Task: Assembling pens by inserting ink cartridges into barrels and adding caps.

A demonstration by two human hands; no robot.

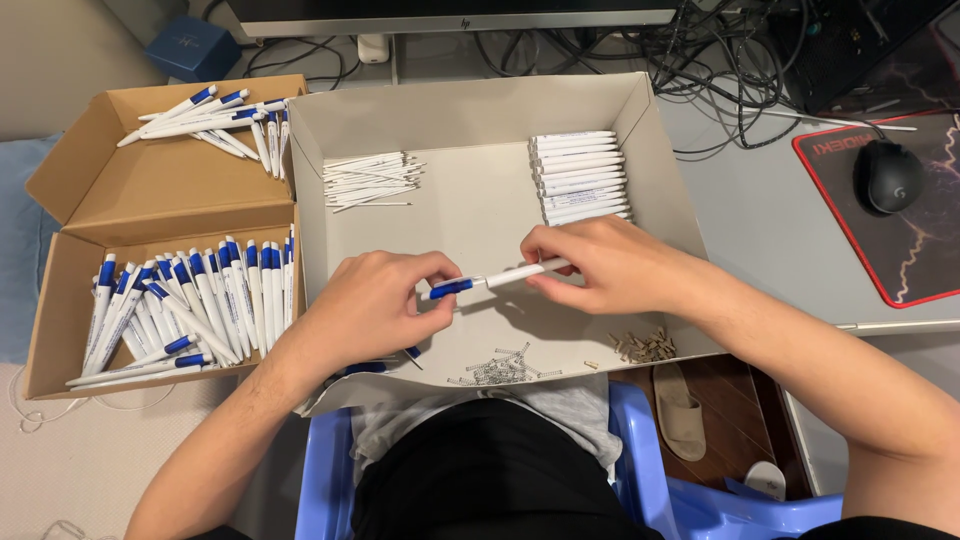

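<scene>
My left hand pinches the blue end of a pen, and my right hand grips its white barrel. Both hands hover over the floor of a grey cardboard tray on my lap. Inside the tray lie a row of white pen barrels, a bundle of thin white refills, a heap of small metal springs and a pile of small tan tips. Some blue pen parts lie under my left wrist, partly hidden.
A brown cardboard box to the left holds several blue-and-white pens in its near half and far half. A black mouse rests on a red-edged pad at right. Cables and a monitor base sit behind. A blue plastic chair is below me.
</scene>
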